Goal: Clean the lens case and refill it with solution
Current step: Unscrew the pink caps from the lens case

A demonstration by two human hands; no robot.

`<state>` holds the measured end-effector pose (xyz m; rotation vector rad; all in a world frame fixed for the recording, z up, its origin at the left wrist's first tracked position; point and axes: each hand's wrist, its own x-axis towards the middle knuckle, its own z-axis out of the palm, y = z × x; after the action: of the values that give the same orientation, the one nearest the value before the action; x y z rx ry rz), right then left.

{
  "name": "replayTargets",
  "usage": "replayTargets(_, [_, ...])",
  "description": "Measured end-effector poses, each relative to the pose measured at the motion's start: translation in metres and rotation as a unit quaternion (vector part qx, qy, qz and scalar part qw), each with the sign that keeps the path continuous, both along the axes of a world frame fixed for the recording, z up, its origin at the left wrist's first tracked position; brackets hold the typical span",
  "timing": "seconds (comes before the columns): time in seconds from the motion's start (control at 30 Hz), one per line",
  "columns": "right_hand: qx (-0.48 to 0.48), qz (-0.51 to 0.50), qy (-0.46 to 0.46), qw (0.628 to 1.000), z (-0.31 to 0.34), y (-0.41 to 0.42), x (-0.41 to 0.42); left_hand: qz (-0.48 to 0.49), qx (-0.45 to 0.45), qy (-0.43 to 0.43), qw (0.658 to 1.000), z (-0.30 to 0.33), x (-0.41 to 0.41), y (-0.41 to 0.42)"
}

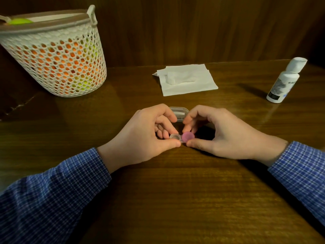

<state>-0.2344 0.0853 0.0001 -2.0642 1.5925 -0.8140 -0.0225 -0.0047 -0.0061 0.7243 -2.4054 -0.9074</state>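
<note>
Basket (pixel 58 55) far left on table (pixel 175 199). Left hand (pixel 140 136) pinches clear end of lens case (pixel 182 137) at centre, I see; right hand (pixel 219 132) pinches its pink cap (pixel 187 136). Tissue (pixel 188 80) far centre. Bottle (pixel 284 81) upright, far right.

Bottle (pixel 283 81) label print too small to read

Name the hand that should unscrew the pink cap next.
Right. The right hand already pinches the pink cap, while the left hand steadies the lens case at its clear end.
</note>
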Motion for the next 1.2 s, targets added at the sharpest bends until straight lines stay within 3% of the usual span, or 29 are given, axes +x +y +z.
replayTargets(0.17, [-0.031, -0.055, 0.029, 0.998, -0.002, 0.003, 0.007, -0.002, 0.0, -0.004, 1.0, 0.0, -0.001, -0.002])
replayTargets(0.57, [0.008, 0.027, -0.015, 0.999, 0.004, -0.001, -0.002, -0.007, -0.006, -0.003, 1.0, 0.001, -0.001, -0.001])
replayTargets(0.77, [-0.049, -0.019, 0.071, 0.996, 0.0, 0.004, 0.007, -0.008, -0.009, -0.008, 1.0, 0.001, 0.0, -0.001])
replayTargets(1.2, [0.0, 0.063, 0.007, 0.998, 0.002, -0.008, -0.007, -0.005, -0.002, -0.006, 1.0, 0.003, -0.001, 0.001])
